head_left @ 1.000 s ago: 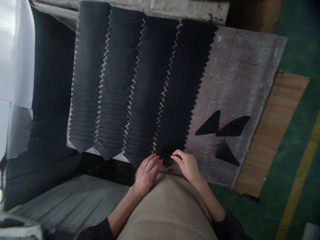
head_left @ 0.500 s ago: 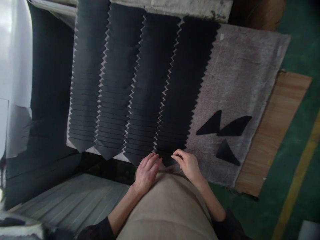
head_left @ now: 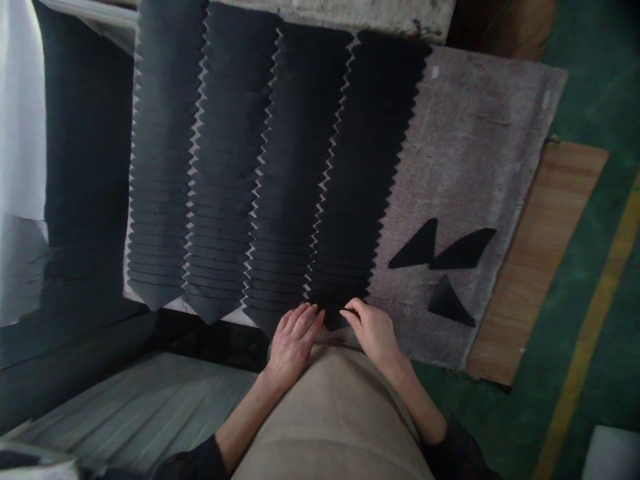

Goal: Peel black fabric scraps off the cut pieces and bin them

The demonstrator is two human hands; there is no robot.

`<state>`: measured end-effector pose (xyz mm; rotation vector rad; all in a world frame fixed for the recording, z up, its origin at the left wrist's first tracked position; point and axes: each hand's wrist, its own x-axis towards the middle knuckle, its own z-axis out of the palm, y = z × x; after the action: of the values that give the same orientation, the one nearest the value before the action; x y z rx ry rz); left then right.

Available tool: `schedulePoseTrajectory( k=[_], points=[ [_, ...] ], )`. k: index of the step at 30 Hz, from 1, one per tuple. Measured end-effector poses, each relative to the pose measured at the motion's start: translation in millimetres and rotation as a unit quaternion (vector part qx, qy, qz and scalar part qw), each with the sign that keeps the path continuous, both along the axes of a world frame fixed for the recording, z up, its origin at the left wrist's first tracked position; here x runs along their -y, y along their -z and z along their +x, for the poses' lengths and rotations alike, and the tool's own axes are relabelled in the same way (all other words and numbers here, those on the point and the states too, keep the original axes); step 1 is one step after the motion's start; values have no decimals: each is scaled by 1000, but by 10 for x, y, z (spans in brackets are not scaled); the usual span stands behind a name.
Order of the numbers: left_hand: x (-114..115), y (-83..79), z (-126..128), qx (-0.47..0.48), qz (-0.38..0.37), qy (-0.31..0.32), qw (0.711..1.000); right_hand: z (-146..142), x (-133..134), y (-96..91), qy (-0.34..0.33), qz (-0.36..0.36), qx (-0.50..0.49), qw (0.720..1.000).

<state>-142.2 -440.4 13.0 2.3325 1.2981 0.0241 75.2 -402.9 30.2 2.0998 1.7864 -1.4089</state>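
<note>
Four-sided gaps aside, overlapping dark flat pieces lie in several long rows with zigzag edges. At the near end of the rightmost row is a dark pointed piece, between my two hands. My right hand pinches its right corner with thumb and forefinger. On its left side, my left hand has its fingers bent together, thumb close to the fingertips, at the piece's left corner; the fingertips partly hide the grip. The piece's material, fabric or thin sheet, is not clear.
Under the rows lies a greyish cloth, over a wooden board. Three loose dark pieces rest on the cloth, one a curved triangle. Dark sheet material hangs at left, above a ribbed grey surface. The floor is green.
The whole view has shifted, so the rows and cloth appear slightly farther left. Both hands stay at the same dark piece, with hardly any visible movement.
</note>
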Motion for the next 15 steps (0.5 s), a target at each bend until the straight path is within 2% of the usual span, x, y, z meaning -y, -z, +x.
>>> schedulePoseTrajectory(
  k=[3,8,15],
  points=[
    [-11,-16,14,-7,2,1,1000,16,25,-34,-6,5,40,999],
    [-45,-40,46,-8,8,-4,1000,93,51,-42,19,-14,28,999],
    [-74,-51,94,-22,14,-1,1000,130,51,-15,30,-30,83,996]
  ],
)
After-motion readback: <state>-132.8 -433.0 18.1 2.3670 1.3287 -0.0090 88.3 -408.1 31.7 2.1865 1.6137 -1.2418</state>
